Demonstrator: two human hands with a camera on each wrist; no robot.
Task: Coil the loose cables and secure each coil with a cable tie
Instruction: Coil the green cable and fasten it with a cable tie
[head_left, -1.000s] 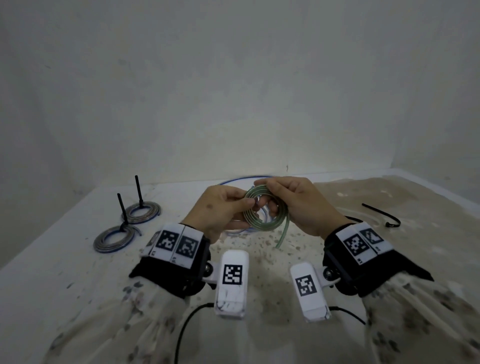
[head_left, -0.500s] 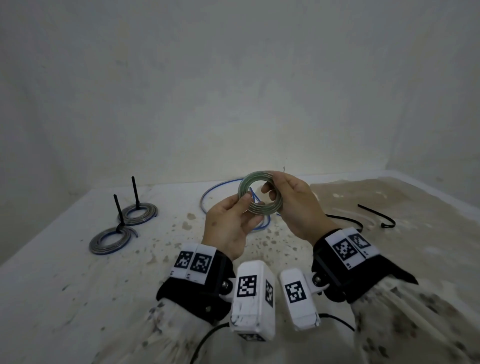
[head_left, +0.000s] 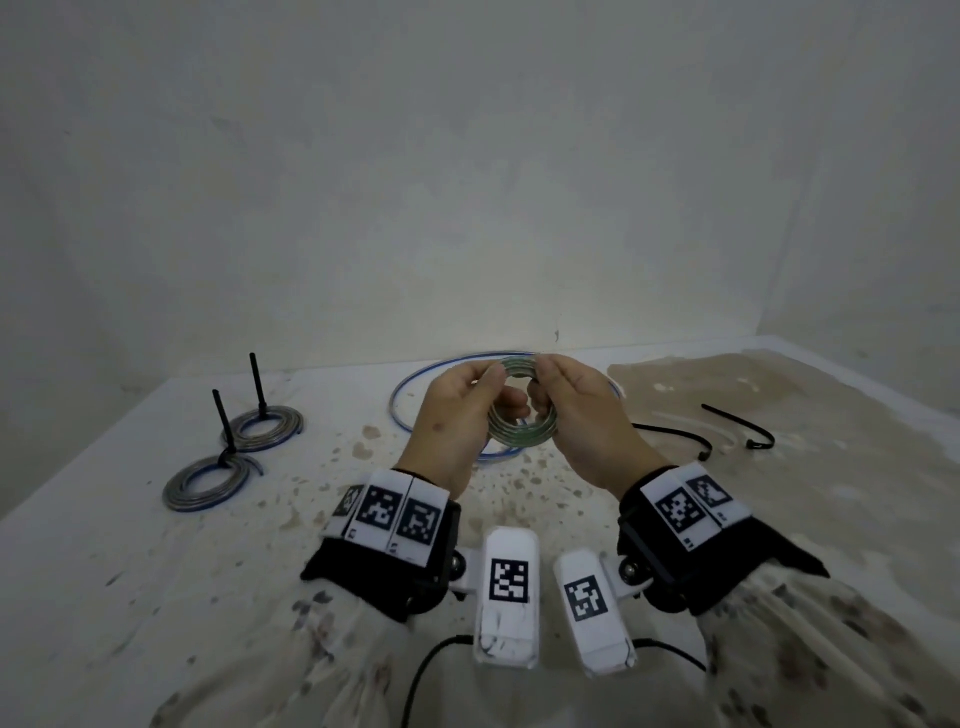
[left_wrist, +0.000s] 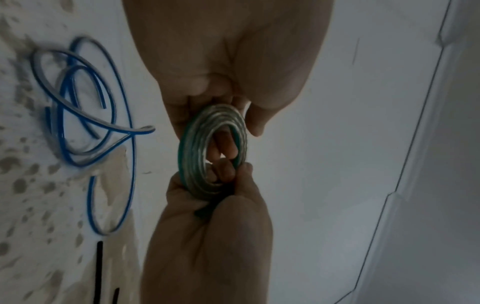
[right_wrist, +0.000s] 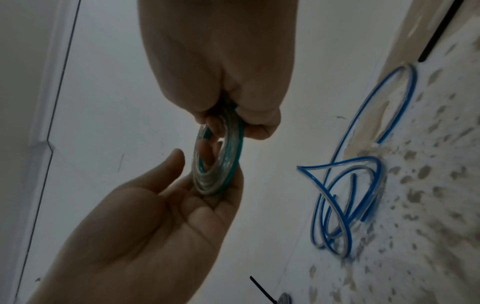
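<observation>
A small green-and-clear cable coil (head_left: 519, 441) hangs in the air between both hands, above the table's middle. My left hand (head_left: 483, 395) holds its left side, thumb on the rim and fingers through the hole. My right hand (head_left: 550, 384) pinches its right side. The left wrist view shows the coil (left_wrist: 192, 164) with the right hand (left_wrist: 207, 236) gripping its lower rim. In the right wrist view the coil (right_wrist: 226, 164) rests on the left hand's fingers (right_wrist: 228, 185). No tie is on it.
A loose blue cable (head_left: 410, 395) sprawls on the stained white table (head_left: 130, 571) under the hands. Two black cable ties (head_left: 737, 426) lie at the right. Two tied grey-blue coils (head_left: 270, 423) (head_left: 202, 483) lie at the left, tie tails upright. Walls close the back and right.
The green cable's tail, hanging loose a second ago, is now wound into the coil. Both hands have shifted their hold round the coil, lifting it and then lowering it slightly.
</observation>
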